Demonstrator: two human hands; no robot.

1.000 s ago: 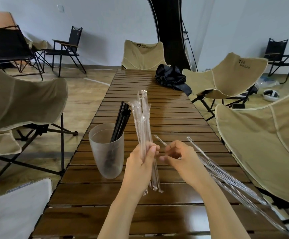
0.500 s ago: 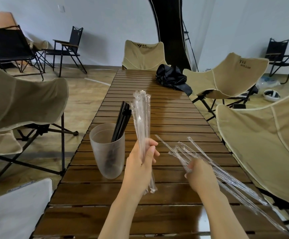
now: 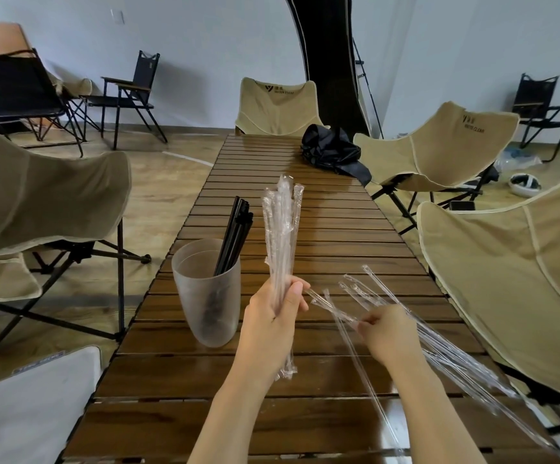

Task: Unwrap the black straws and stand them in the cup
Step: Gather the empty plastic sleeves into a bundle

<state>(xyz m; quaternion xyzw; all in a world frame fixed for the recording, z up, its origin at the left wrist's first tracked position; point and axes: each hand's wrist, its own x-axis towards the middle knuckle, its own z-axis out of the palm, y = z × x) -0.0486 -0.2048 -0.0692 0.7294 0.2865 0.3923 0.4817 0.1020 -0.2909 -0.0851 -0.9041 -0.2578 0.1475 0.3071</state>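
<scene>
A frosted translucent cup stands on the wooden slat table, left of my hands, with several black straws leaning upright in it. My left hand grips a bundle of clear plastic wrappers held upright; no black straw shows inside them. My right hand rests low over the table with fingers curled, pinching one long clear wrapper from a loose pile of clear wrappers spread to the right.
A black bag lies at the table's far end. Beige folding chairs stand close on the left, on the right and at the head of the table. A white cushion sits at near left.
My right hand left the bundle beside my left hand, dropped to the right onto the loose pile and now pinches one wrapper there. My left hand and the cup stayed put.
</scene>
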